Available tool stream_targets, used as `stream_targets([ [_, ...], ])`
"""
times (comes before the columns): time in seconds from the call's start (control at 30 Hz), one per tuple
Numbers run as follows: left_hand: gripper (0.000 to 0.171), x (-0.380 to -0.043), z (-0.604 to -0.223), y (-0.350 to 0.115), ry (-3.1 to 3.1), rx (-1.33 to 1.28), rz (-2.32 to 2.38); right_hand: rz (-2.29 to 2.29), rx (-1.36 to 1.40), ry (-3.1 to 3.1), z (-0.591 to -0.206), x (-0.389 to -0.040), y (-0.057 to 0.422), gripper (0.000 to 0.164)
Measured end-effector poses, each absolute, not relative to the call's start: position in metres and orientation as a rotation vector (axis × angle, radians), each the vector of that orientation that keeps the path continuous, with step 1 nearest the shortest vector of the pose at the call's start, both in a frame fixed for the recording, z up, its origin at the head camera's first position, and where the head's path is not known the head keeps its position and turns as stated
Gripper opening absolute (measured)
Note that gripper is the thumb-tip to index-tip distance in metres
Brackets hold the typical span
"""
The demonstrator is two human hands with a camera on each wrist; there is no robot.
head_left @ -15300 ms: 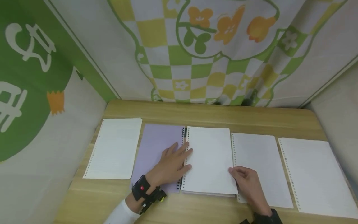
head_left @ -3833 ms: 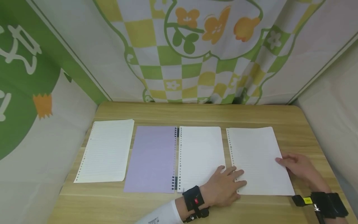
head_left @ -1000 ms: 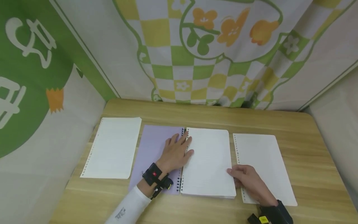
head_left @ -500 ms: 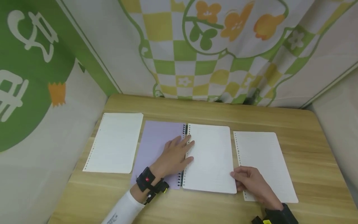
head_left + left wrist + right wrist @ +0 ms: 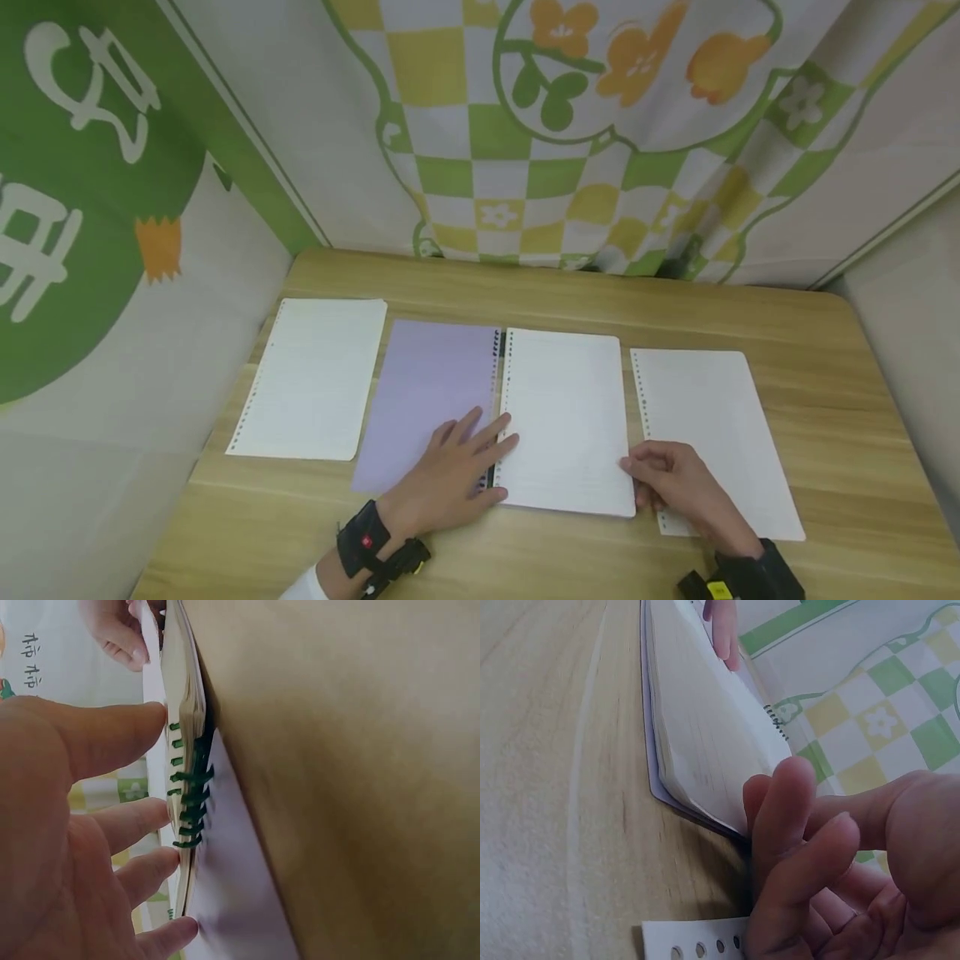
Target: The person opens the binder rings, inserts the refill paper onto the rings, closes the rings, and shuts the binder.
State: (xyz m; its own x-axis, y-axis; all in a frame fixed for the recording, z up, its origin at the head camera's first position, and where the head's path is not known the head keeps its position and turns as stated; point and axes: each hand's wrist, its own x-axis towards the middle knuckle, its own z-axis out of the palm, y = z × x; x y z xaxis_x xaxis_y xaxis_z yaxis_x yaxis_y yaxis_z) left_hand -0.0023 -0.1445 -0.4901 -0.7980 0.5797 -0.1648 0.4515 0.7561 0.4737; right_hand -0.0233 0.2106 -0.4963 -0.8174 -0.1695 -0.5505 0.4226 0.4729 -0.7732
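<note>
A ring-bound notebook lies flat, with its purple cover (image 5: 431,367) turned to the left and its white punched pages (image 5: 570,400) on the right. My left hand (image 5: 442,483) rests across the lower binding, fingers spread and nearly straight, with fingertips on the holed edge of the top page. In the left wrist view, green rings (image 5: 191,799) pass through the page edges beside those fingers. My right hand (image 5: 675,475) pinches the page's right edge between thumb and curled fingers; how many pages it holds I cannot tell.
A loose punched sheet (image 5: 712,400) lies right of the notebook, partly under my right hand. Left of the cover lies a small stack of punched sheets (image 5: 315,375). Wood table (image 5: 840,400) extends to the right, with a patterned curtain (image 5: 510,183) behind.
My left hand has slid down the binding toward its lower end. The right hand keeps its pinch. Of two loose sheets right of the notebook in the oldest frame, one is now there.
</note>
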Motion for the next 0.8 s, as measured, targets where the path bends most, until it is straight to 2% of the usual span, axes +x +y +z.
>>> stream_targets([
  [0.67, 0.07, 0.007, -0.496, -0.138, 2.691, 0.754, 0.557, -1.318, 0.174, 2.176, -0.489, -0.028, 0.22, 0.027],
  [0.8, 0.07, 0.006, -0.494, -0.137, 2.706, 0.763, 0.544, -1.325, 0.201, 2.222, -0.484, -0.029, 0.234, 0.031],
])
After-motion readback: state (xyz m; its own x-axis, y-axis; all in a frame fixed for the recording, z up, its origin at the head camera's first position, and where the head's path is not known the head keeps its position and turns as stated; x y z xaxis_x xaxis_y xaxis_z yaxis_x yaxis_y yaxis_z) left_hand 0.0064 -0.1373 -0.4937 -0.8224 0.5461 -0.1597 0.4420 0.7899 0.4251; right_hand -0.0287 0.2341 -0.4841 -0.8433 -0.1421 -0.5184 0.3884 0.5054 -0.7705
